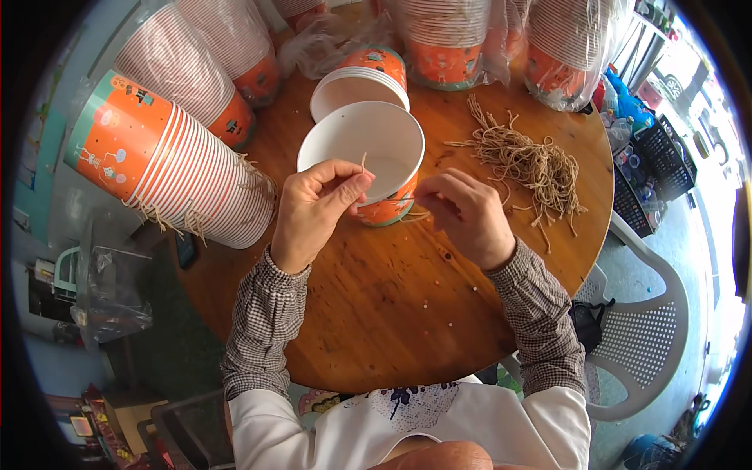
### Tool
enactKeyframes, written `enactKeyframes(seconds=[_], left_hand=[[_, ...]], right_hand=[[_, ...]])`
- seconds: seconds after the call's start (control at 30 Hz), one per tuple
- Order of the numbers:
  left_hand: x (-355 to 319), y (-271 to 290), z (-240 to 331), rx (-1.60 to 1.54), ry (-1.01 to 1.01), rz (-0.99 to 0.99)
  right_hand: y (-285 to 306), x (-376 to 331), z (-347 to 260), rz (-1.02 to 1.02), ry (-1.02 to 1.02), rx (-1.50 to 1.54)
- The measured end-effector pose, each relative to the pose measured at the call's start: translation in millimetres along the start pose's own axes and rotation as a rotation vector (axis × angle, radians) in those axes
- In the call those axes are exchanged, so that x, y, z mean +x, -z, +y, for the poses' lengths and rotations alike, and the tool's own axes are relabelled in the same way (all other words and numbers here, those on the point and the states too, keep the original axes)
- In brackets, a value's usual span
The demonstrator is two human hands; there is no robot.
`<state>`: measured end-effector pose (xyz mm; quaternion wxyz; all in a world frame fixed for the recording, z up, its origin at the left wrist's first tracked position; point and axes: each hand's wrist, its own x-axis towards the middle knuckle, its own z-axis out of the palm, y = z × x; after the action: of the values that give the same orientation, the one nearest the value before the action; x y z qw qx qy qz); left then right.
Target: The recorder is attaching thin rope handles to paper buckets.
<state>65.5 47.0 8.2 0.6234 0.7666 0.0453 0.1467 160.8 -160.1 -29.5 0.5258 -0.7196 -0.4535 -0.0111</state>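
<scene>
My left hand (pixel 307 213) pinches a short piece of tan twine (pixel 363 161), its end sticking up above thumb and forefinger. My right hand (pixel 474 218) is closed, its fingertips pressed together. A thin dark line runs between the two hands, but what the right fingers grip is too small to make out. Just beyond both hands stands a white-lined orange paper bucket (pixel 356 135), open at the top and tilted toward me. Some tan strand shows by its lower front, near my right fingertips. Right of it lies a loose heap of twine (pixel 540 168).
Behind the bucket lie more paper buckets (pixel 368 74) on their side. A long nested stack (pixel 184 168) leans at the left with twine ends hanging off it. Plastic-wrapped stacks (pixel 446 39) line the table's (pixel 376 313) far edge. A grey chair (pixel 646 337) and black crates (pixel 666 157) stand right.
</scene>
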Motion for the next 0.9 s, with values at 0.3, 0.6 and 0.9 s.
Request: enactKeyframes(seconds=[0.3, 0.6, 0.9], left_hand=[[8.0, -22.1, 16.9, 0.283, -0.093, -0.349], [5.0, -27.3, 18.7, 0.153, 0.027, -0.376], [5.5, -22.0, 18.3, 0.019, 0.128, -0.413]], right_hand=[[7.9, 2.5, -8.8, 0.105, 0.21, -0.009], [17.7, 2.3, 22.1, 0.223, -0.005, 0.448], [9.8, 1.1, 15.3, 0.038, 0.062, 0.6]])
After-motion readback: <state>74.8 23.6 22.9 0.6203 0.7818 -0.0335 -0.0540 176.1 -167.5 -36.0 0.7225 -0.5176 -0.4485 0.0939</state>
